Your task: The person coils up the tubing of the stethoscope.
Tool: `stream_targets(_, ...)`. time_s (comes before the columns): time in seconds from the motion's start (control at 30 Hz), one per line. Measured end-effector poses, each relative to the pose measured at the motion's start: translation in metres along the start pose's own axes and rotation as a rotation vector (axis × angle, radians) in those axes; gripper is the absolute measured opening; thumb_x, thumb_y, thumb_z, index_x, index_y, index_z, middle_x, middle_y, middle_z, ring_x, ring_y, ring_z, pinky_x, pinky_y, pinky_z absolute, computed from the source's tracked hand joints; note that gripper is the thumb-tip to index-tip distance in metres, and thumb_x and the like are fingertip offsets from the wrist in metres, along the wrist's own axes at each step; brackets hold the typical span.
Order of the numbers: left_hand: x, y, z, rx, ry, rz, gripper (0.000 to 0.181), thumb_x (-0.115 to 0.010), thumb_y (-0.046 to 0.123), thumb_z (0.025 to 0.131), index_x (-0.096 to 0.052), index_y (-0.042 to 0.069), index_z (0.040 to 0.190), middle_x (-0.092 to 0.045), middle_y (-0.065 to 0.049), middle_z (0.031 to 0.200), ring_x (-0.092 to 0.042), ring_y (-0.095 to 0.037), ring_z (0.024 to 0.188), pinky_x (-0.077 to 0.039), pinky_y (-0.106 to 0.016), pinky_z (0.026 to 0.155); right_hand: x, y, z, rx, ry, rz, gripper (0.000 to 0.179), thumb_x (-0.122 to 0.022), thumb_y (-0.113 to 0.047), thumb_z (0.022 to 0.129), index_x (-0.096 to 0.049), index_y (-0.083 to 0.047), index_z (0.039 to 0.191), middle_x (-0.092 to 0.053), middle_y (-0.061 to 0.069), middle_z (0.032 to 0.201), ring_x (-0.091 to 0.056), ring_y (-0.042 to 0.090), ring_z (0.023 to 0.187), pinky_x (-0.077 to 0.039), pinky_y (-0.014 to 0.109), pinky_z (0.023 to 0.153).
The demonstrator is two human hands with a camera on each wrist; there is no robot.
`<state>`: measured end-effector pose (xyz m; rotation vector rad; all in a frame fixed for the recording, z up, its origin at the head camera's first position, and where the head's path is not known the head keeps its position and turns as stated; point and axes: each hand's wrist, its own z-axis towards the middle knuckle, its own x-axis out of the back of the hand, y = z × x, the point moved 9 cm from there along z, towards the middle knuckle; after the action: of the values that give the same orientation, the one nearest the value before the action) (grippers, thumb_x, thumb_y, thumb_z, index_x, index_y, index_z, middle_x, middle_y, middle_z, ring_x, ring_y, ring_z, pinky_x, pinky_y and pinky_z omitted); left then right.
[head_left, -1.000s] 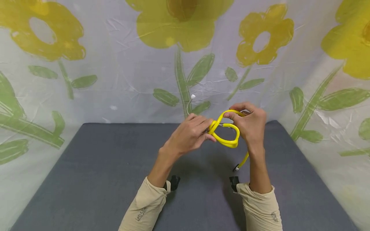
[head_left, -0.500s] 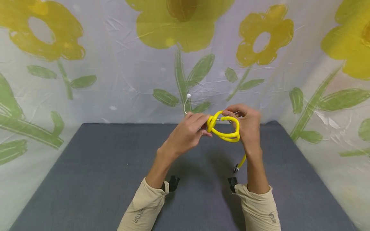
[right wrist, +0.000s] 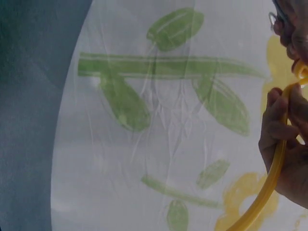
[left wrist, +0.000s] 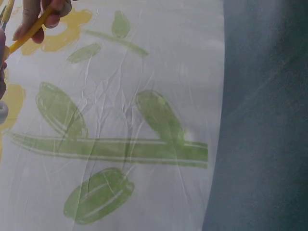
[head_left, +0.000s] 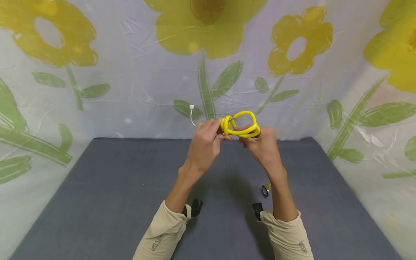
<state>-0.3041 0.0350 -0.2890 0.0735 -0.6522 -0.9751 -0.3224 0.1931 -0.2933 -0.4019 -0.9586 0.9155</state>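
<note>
White eartip [head_left: 191, 107] pokes up left of the left hand [head_left: 204, 141], whose fingers pinch the yellow stethoscope [head_left: 242, 134] at its knot [head_left: 225, 126], above the grey desk [head_left: 130, 184]. Best, I'd say, to hold that firm while the right hand [head_left: 264, 148], curled round the tubing [right wrist: 276, 168], eases the loop [head_left: 245, 113]. Its dangling chestpiece [head_left: 265, 191], near the black wrist piece [head_left: 257, 210], could snag.

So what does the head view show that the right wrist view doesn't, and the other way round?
Only the head view shows the black-rimmed disc, the white tip near the left hand, and the tan sleeves. Only the right wrist view shows the long stretch of yellow tube running past the right hand to the picture's edge, mostly hidden in the head view. Both share the two hands, some yellow tube, the flowered backdrop and the grey surface.
</note>
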Motion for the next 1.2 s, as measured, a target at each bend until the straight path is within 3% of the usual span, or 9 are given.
stream_targets(0.23,0.008,-0.009,0.0,0.056,0.067,0.023,0.032,-0.075,0.004,0.092,-0.068,-0.003,0.123,-0.071,-0.014,0.098,-0.067,-0.028,0.089,-0.049,-0.043,0.086,-0.013,-0.012,-0.002,0.034,-0.053,0.022,0.015,-0.076,-0.012,0.096,-0.075,0.003,0.093,-0.07,0.014,0.067,-0.059,0.019,0.055,-0.049,0.025,0.057)
stream_targets(0.5,0.013,-0.012,0.0,0.08,0.138,0.023,0.038,-0.079,0.017,0.088,-0.068,-0.003,0.119,-0.069,-0.014,0.093,-0.068,-0.028,0.083,-0.05,-0.044,0.088,-0.025,-0.012,-0.001,0.005,-0.185,0.086,0.018,-0.066,-0.013,0.103,-0.075,0.002,0.102,-0.069,0.015,0.073,-0.058,0.02,0.059,-0.046,0.024,0.055)
stream_targets(0.77,0.02,-0.015,-0.002,0.11,0.234,0.054,0.034,-0.077,0.017,0.089,-0.068,-0.003,0.115,-0.07,-0.015,0.088,-0.069,-0.028,0.081,-0.046,-0.04,0.077,-0.035,-0.025,-0.007,0.107,-0.3,0.106,0.02,-0.061,-0.006,0.104,-0.075,0.003,0.116,-0.071,0.015,0.082,-0.061,0.016,0.064,-0.053,0.025,0.059)
stream_targets(1.0,0.024,-0.018,-0.003,0.128,0.257,0.068,0.033,-0.077,0.016,0.089,-0.071,-0.002,0.115,-0.069,-0.014,0.087,-0.07,-0.027,0.081,-0.044,-0.039,0.075,-0.038,-0.035,-0.012,0.194,-0.385,0.1,0.023,-0.067,-0.004,0.1,-0.076,0.001,0.121,-0.069,0.009,0.08,-0.057,0.008,0.064,-0.051,0.024,0.06)
stream_targets(1.2,0.017,-0.018,-0.002,0.13,0.176,0.025,0.03,-0.073,0.012,0.093,-0.071,-0.002,0.12,-0.068,-0.013,0.092,-0.069,-0.027,0.086,-0.035,-0.035,0.076,-0.035,-0.038,-0.016,0.258,-0.4,-0.004,0.04,-0.077,-0.002,0.091,-0.072,-0.001,0.131,-0.065,0.005,0.079,-0.048,0.008,0.063,-0.046,0.022,0.06)
